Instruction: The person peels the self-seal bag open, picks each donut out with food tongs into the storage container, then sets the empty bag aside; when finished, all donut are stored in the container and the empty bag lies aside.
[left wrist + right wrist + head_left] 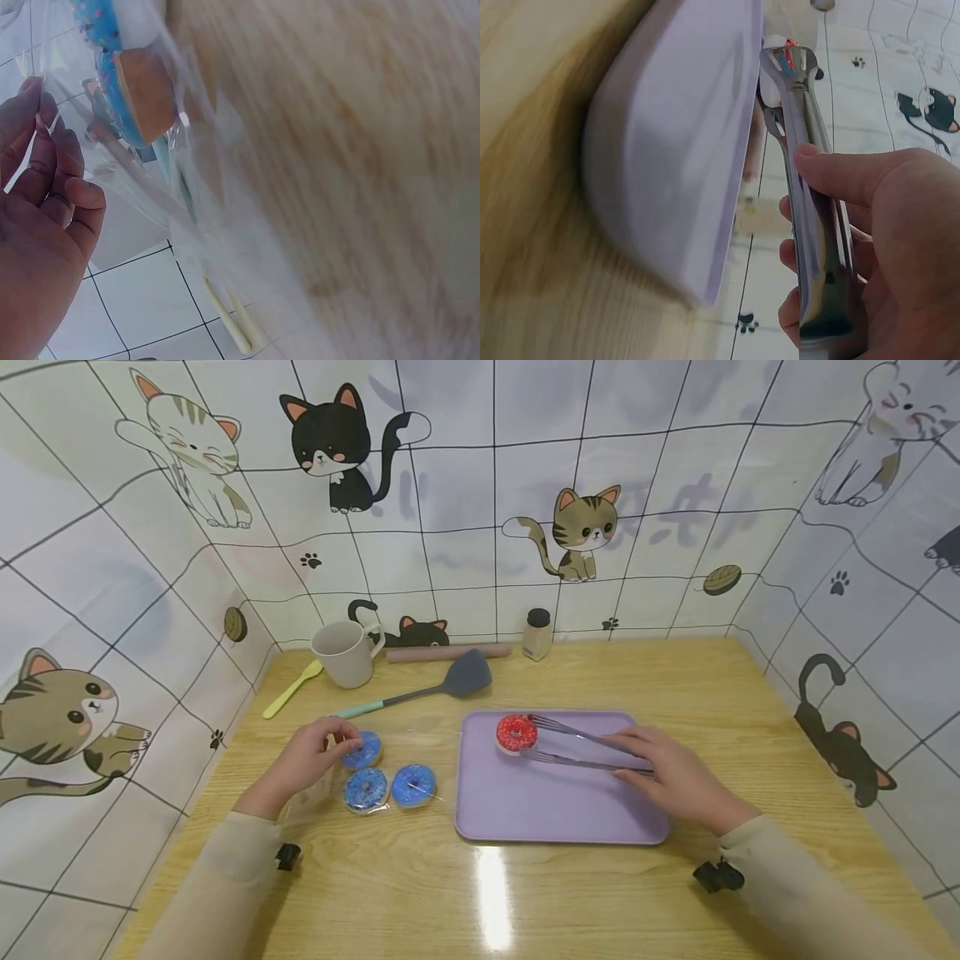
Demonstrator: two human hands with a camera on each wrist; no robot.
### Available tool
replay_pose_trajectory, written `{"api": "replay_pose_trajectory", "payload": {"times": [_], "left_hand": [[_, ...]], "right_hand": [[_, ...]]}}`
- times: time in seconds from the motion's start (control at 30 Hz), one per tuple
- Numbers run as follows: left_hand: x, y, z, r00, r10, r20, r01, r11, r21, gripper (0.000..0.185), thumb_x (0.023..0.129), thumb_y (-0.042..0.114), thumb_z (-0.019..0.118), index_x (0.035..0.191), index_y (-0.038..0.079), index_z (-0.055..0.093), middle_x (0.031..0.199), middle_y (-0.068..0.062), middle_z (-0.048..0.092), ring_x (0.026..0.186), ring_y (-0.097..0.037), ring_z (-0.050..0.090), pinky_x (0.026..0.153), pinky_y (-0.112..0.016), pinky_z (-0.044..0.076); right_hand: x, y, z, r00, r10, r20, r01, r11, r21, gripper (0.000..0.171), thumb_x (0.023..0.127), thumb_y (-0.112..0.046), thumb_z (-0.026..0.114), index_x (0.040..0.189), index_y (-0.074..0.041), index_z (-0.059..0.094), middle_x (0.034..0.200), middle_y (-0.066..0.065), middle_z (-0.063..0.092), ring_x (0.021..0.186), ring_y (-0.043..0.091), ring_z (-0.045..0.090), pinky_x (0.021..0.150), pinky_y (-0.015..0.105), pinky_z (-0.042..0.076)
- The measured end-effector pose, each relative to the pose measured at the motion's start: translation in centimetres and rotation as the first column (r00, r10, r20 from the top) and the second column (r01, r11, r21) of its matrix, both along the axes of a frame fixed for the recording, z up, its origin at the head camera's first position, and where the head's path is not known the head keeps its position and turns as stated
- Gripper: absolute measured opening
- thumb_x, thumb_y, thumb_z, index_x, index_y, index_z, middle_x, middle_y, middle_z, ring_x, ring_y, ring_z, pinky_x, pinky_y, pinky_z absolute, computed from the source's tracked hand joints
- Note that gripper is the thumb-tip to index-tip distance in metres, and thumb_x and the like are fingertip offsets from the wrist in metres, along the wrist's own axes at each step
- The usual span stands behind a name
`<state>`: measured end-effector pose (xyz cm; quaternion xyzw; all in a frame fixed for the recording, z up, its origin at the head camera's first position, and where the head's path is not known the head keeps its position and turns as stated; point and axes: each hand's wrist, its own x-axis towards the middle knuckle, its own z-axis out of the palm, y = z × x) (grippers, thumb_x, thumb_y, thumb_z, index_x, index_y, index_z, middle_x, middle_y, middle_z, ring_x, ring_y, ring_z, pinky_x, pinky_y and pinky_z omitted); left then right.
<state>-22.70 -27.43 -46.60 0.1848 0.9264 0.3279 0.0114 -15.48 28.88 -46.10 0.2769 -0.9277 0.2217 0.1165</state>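
Observation:
A red-iced doughnut (pixel 517 732) sits at the far left of a purple tray (pixel 555 810), between the tips of metal tongs (pixel 581 748). My right hand (pixel 628 757) grips the tongs' handles; the right wrist view shows the tongs (pixel 810 187) beside the tray's edge (pixel 675 150) and a sliver of the red doughnut (pixel 780 43). Three blue-iced doughnuts (pixel 365 789) lie on clear plastic wrap (pixel 315 793) left of the tray. My left hand (pixel 339 747) pinches that wrap beside the farthest blue doughnut (pixel 367 748). In the left wrist view, curled fingers (pixel 45 150) touch the film around a blue doughnut (pixel 127 82).
Along the back of the wooden table stand a beige mug (pixel 345 652), a yellow spoon (pixel 292 687), a grey spatula with a teal handle (pixel 420 691), a rolling pin (pixel 450 652) and a small jar (pixel 537 634). Cat-print walls close in three sides.

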Motion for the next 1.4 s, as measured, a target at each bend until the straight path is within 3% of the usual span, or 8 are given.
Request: {"api": "replay_pose_trajectory", "payload": {"times": [0.37,0.67,1.17,1.4], "left_hand": [[-0.1,0.1,0.1,1.0,-0.008,0.003,0.008,1.0,0.0,0.012,0.102,0.027,0.067,0.103,0.016,0.072,0.091,0.002,0.066,0.087,-0.018,0.053,0.073,-0.031,0.042],[0.0,0.3,0.2,1.0,-0.003,0.02,0.003,1.0,-0.003,0.013,0.102,0.028,0.067,0.103,0.016,0.072,0.092,0.002,0.066,0.088,-0.019,0.053,0.074,-0.031,0.043],[0.0,0.1,0.0,1.0,-0.005,0.017,0.005,1.0,0.001,0.012,0.102,0.028,0.068,0.102,0.017,0.072,0.091,0.001,0.066,0.084,-0.018,0.053,0.072,-0.03,0.043],[0.0,0.2,0.1,1.0,-0.004,0.017,0.004,1.0,0.001,0.011,0.102,0.026,0.068,0.103,0.017,0.072,0.092,0.001,0.066,0.085,-0.018,0.054,0.072,-0.031,0.042]], "right_hand": [[1.1,5.5,0.2,0.998,-0.07,0.004,0.069,0.996,0.062,0.05,0.087,-0.015,0.083,0.135,-0.016,0.068,0.13,0.008,0.067,0.12,0.032,0.063,0.093,0.055,0.052],[2.1,8.3,0.2,0.989,-0.141,0.033,0.137,0.985,0.1,0.049,0.088,-0.018,0.083,0.135,-0.014,0.067,0.127,0.011,0.067,0.116,0.035,0.063,0.089,0.059,0.052],[2.3,8.9,-0.3,0.985,-0.139,0.1,0.131,0.988,0.088,0.053,0.091,-0.021,0.082,0.14,-0.013,0.064,0.132,0.013,0.065,0.12,0.04,0.061,0.092,0.063,0.05],[1.6,7.2,0.2,0.994,-0.106,0.029,0.105,0.994,0.042,0.058,0.085,-0.017,0.086,0.14,-0.016,0.065,0.132,0.009,0.066,0.121,0.034,0.06,0.093,0.058,0.049]]}}
